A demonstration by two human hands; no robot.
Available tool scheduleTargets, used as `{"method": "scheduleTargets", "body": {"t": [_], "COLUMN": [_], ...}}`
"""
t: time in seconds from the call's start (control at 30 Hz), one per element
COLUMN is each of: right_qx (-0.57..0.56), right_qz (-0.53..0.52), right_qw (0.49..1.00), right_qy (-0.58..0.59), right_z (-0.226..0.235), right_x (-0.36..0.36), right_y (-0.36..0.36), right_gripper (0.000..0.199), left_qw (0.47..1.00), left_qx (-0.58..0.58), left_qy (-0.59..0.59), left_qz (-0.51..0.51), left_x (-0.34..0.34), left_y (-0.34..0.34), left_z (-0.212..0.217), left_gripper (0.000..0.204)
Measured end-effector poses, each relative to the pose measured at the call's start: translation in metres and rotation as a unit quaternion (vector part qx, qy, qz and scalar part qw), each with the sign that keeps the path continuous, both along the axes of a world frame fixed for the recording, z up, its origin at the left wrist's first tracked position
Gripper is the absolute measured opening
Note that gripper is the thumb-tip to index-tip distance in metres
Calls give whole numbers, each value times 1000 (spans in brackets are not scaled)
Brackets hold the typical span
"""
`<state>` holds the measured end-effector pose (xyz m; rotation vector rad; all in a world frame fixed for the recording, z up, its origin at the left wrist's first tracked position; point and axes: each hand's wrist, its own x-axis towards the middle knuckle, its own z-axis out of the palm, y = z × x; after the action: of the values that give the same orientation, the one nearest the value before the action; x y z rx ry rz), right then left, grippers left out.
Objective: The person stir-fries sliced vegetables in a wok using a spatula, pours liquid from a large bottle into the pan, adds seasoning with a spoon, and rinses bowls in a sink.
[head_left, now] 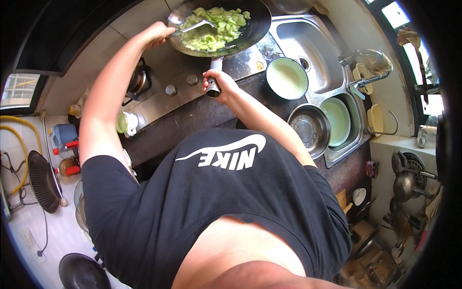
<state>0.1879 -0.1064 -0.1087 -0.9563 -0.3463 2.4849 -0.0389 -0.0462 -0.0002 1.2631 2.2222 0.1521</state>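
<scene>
just left of a wok (260, 28) of green slices (226, 26), the left hand (156, 34) grasps a spatula (187, 29); at the wok's near side the right hand (223, 85) grips its handle (212, 88).

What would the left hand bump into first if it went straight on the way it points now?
Probably the left rim of the wok. The left hand, gripping the spatula, points toward it, but depth is unclear, so it might pass above the rim.
</scene>
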Motion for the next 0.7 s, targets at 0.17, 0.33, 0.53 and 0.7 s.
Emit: {"method": "scheduleTargets", "body": {"t": [0.17, 0.33, 0.53, 0.7], "right_qx": [2, -2, 1, 1], "right_qz": [-3, -3, -35, -9], "right_qw": [1000, 1000, 999, 1000], "right_qy": [14, 24, 5, 13], "right_z": [-4, -4, -1, 2], "right_x": [3, 1, 10, 1], "right_y": [2, 1, 2, -1], "right_gripper": [10, 10, 10, 8], "left_qw": [879, 760, 713, 801], "left_qx": [200, -35, -73, 42], "left_qy": [246, 468, 485, 475], "left_qz": [-357, -450, -501, -362], "left_x": [9, 88, 85, 54], "left_y": [-4, -22, 16, 23], "left_z": [79, 179, 111, 50], "left_gripper": [25, 16, 12, 14]}}
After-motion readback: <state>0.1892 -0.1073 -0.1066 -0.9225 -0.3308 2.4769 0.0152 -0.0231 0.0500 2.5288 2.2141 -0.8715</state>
